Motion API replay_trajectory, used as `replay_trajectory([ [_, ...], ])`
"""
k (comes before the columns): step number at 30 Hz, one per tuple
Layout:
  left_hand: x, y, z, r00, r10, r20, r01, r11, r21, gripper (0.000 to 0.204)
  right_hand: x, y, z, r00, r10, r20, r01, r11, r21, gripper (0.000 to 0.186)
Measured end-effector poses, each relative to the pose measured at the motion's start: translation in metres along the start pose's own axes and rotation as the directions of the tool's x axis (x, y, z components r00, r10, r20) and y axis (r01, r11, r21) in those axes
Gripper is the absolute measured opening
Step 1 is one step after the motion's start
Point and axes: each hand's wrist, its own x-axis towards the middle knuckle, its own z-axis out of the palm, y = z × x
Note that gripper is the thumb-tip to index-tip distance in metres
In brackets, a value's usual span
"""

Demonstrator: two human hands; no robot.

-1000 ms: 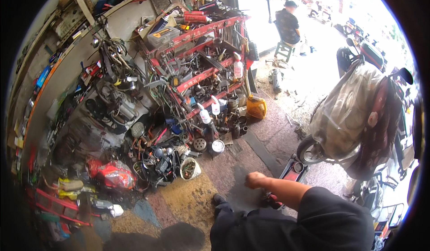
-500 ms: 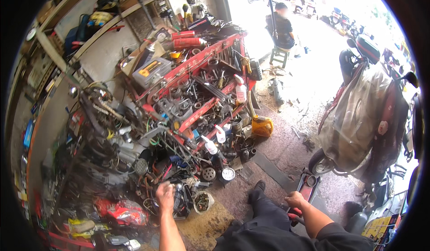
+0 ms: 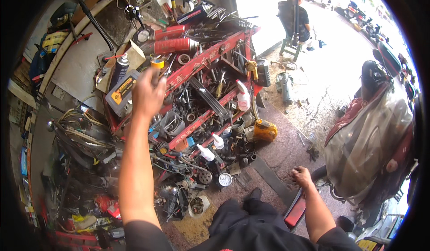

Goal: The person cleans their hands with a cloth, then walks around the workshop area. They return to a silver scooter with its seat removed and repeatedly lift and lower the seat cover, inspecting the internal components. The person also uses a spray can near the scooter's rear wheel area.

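Observation:
My left hand (image 3: 148, 95) is raised over the left part of the red metal tool rack (image 3: 206, 65), beside a grey plastic case with a yellow label (image 3: 123, 92). Its fingers are smeared by motion, and whether they hold anything does not show. My right hand (image 3: 303, 177) hangs low on the right, fingers loosely bent and a little apart, with nothing visible in them. Below it, near my right forearm, lies a long red object in a dark frame (image 3: 295, 210). Sockets, wrenches and other metal tools (image 3: 219, 78) crowd the rack's trays.
White-topped spray bottles (image 3: 243, 98), a round gauge (image 3: 224, 180) and a yellow container (image 3: 265, 130) stand around the rack. Right of me is a covered scooter (image 3: 371, 139). Cables (image 3: 80, 125) pile up at left. A person (image 3: 294, 20) sits on a stool by the bright opening.
My left hand has risen from the low clutter to above the rack. The right hand has moved up, away from the red object. The view has shifted.

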Motion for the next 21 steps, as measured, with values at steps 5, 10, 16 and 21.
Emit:
replay_trajectory([
  [5,0.105,-0.011,0.047,0.985,0.153,0.079,-0.170,0.937,0.307,0.039,-0.010,0.040,-0.040,0.996,0.062,-0.072,-0.053,0.991,0.125,0.025],
  [10,0.163,-0.012,0.093,0.952,0.156,0.264,-0.264,0.856,0.445,0.036,-0.073,0.103,-0.041,0.910,0.403,-0.100,-0.378,0.903,0.202,0.024],
  [16,0.203,-0.044,0.134,0.876,-0.050,0.479,-0.287,0.744,0.603,0.038,-0.111,0.105,-0.002,0.808,0.587,-0.053,-0.570,0.801,0.183,0.032],
  [21,0.223,-0.074,0.148,0.820,0.013,0.572,-0.370,0.774,0.513,0.044,-0.083,0.068,0.011,0.867,0.485,-0.119,-0.476,0.874,0.098,0.029],
])
